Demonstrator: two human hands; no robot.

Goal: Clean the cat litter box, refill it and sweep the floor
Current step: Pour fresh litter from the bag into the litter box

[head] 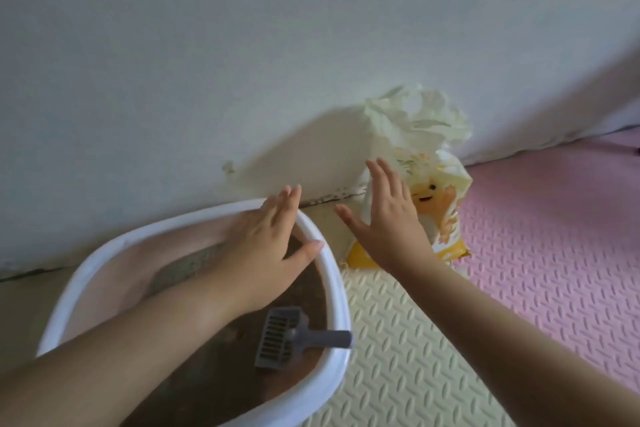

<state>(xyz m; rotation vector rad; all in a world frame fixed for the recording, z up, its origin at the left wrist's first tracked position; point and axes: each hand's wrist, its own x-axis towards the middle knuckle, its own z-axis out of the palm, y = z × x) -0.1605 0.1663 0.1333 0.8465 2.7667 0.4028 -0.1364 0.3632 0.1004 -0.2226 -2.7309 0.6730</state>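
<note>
The litter box sits on the floor mat by the wall, with brown litter and a grey scoop inside. Our left hand lies flat at its far rim. Our right hand, fingers spread and empty, is just before the yellow bag. We judge it best to grasp the bag low and keep it upright.

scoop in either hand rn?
No, the scoop lies in the litter box, handle over the rim; the left hand and right hand are both open.
</note>
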